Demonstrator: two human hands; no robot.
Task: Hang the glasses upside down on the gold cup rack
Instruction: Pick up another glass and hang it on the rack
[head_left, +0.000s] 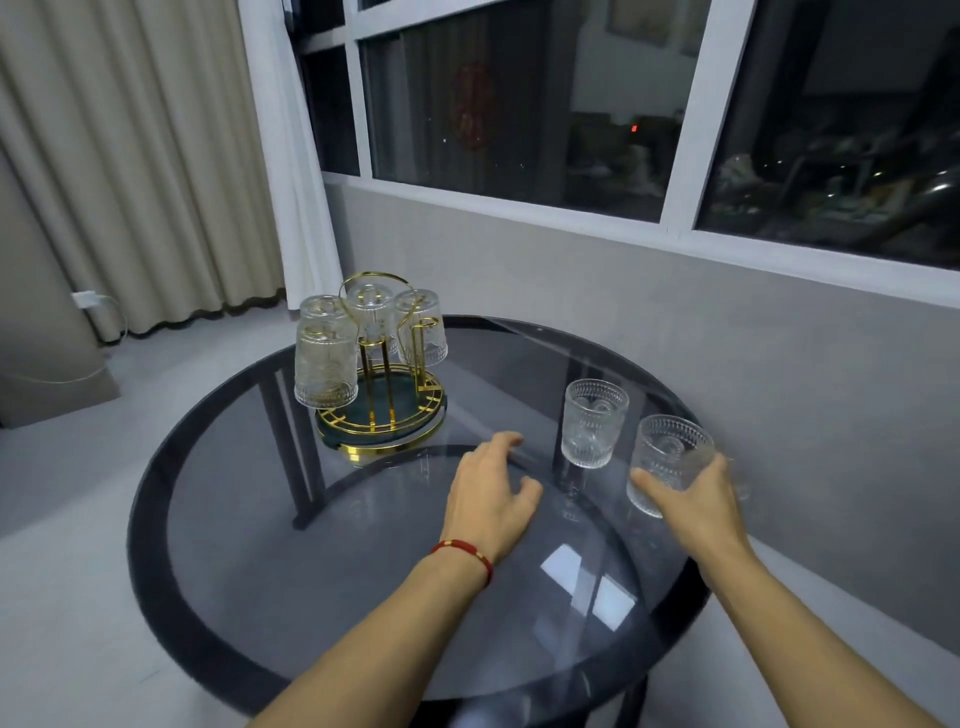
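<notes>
Two bare forearms reached in from the lower edge, with no sleeves showing on either. The left hand (488, 491) had a thin red cord bracelet (464, 551) with small gold beads around its wrist. The right hand (698, 501) wore nothing at the wrist, and no rings showed on the fingers.

- A home room, by its furnishings; long beige curtains (130, 171) to the floor;
- round smoked-glass table (311, 597) beside a large dark window (519, 104)
</notes>
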